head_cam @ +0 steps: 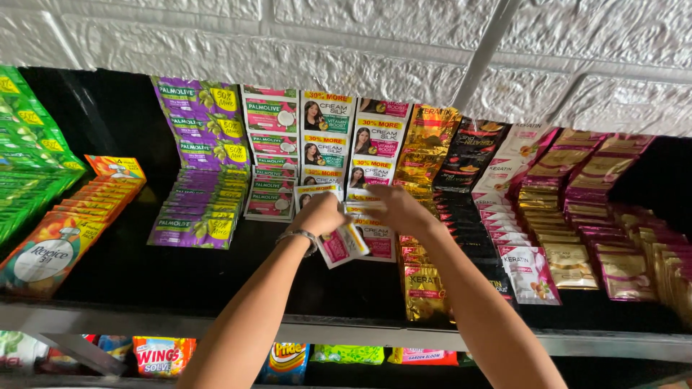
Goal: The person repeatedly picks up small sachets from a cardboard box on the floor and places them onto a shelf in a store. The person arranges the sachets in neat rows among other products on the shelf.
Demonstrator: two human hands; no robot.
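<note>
My left hand (pixel 318 214), with a metal bracelet on the wrist, holds a small white and pink sachet (pixel 343 245) that hangs below the fingers. My right hand (pixel 398 207) reaches beside it and grips the top of a strip of white and pink sachets (pixel 375 238) lying on the black shelf (pixel 130 266). Both hands meet over the middle rows of sachet strips.
Rows of sachet strips cover the shelf: green (pixel 29 166) and orange (pixel 72 230) at left, purple (pixel 205 187), white, gold (pixel 425 281), black, pink and maroon (pixel 620 252) to the right. A lower shelf holds larger packets (pixel 162 354). A white textured wall (pixel 360 50) rises behind.
</note>
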